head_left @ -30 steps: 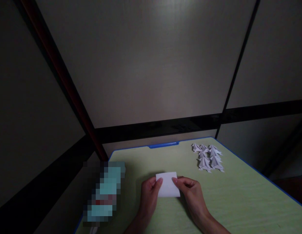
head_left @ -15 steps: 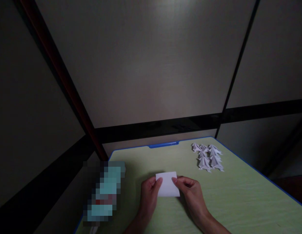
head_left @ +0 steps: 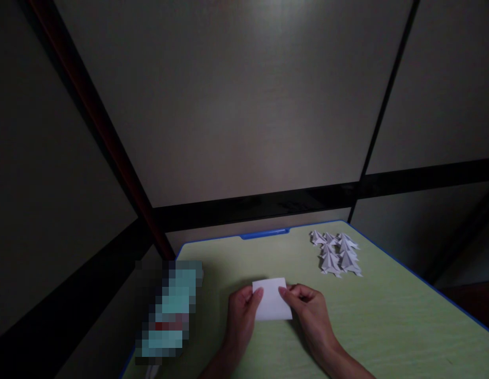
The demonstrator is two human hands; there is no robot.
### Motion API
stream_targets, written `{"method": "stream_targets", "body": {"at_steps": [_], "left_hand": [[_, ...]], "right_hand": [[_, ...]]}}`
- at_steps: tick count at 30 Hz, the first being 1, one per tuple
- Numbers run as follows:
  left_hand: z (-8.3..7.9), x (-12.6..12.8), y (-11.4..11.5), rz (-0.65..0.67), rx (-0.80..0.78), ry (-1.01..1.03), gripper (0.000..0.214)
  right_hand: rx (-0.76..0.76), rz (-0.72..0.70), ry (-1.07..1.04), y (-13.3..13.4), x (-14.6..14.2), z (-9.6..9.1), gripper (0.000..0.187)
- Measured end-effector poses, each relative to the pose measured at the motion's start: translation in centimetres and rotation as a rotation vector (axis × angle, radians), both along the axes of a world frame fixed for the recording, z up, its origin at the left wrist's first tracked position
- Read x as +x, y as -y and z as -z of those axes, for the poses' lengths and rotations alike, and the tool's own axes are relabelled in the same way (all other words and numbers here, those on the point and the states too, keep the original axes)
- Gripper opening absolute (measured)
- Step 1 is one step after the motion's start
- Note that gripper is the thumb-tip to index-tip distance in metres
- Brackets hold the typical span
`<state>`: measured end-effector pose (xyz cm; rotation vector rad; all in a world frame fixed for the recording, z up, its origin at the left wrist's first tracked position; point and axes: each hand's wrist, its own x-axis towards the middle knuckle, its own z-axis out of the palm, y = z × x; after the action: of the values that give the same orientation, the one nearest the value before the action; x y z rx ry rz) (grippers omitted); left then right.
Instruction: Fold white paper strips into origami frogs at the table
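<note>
A small white sheet of paper (head_left: 272, 298) lies folded on the green table (head_left: 386, 321), near its front middle. My left hand (head_left: 241, 316) pinches the paper's left edge with thumb and fingertips. My right hand (head_left: 309, 310) pinches its right edge, fingers curled over the corner. Both forearms reach in from the bottom of the view.
Several folded white paper figures (head_left: 337, 252) sit in a cluster at the table's far right. A blurred teal object (head_left: 169, 310) stands at the table's left edge. A blue rim (head_left: 265, 233) runs round the table. Dark panelled walls rise behind it.
My right fingertips have crept slightly along the paper's right edge; otherwise nothing has visibly moved.
</note>
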<state>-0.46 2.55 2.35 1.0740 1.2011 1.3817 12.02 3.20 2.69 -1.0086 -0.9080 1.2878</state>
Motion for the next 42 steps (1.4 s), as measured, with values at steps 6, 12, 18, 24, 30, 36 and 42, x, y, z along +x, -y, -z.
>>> {"method": "stream_targets", "body": {"at_steps": [6,12,18,24,30,36,42], "left_hand": [[-0.3,0.3,0.0,0.116,0.022,0.039,0.031],[-0.4,0.4,0.3,0.091,0.012,0.052,0.042],[-0.6,0.4,0.3,0.080,-0.006,0.061,0.035],[-0.6,0.6,0.2,0.056,0.048,0.057,0.019],[0.1,0.6,-0.2,0.011,0.033,0.012,0.013],[-0.3,0.7,-0.1,0.100,-0.025,0.020,0.017],[0.0,0.7,0.0,0.192,-0.052,-0.064,0.022]], "right_hand": [[0.060,0.077,0.021,0.0,0.1,-0.6,0.033],[0.102,0.055,0.043,-0.2,0.1,-0.4,0.035],[0.112,0.060,0.062,-0.3,0.2,-0.2,0.033],[0.123,0.096,0.076,-0.2,0.4,-0.1,0.033],[0.146,0.062,0.068,-0.5,0.4,-0.6,0.031],[0.182,-0.063,0.132,-0.5,0.9,-1.1,0.028],[0.232,-0.140,0.216,-0.2,0.7,-1.4,0.026]]}}
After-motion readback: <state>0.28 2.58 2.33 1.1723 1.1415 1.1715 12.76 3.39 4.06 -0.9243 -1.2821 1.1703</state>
